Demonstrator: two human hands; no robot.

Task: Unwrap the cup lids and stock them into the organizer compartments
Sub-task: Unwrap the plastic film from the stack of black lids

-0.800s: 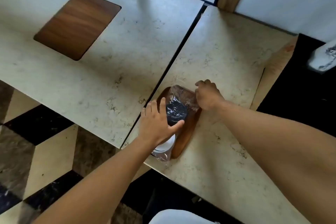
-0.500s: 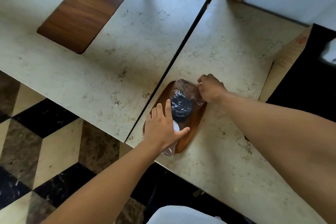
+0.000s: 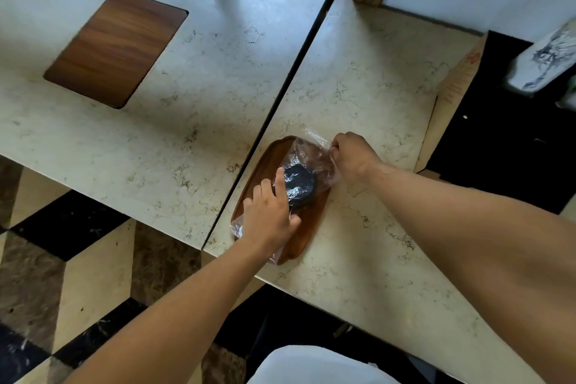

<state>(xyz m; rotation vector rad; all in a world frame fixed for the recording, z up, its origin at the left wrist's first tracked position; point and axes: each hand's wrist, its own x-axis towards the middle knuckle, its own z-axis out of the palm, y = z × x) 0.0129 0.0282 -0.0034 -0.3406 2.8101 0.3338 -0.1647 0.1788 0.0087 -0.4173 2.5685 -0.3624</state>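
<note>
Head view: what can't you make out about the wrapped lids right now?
- Lid count: the plastic wrap glares over the black lids.
- Near end of the sleeve: under the left hand.
- Right hand grip: its fingertips are curled out of sight.
- Organizer: not in frame.

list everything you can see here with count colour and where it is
black lids: one stack, black, inside the wrap on the near wooden inlay
plastic wrap: one, clear, around the lids
wooden inlay: two, brown, one under the lids, the other on the far left table
tables: two, cream marble, side by side with a dark gap
floor: cream, brown and black tiles, lower left
left hand: rests on the wrapped stack
right hand: pinches the wrap's far end
</note>
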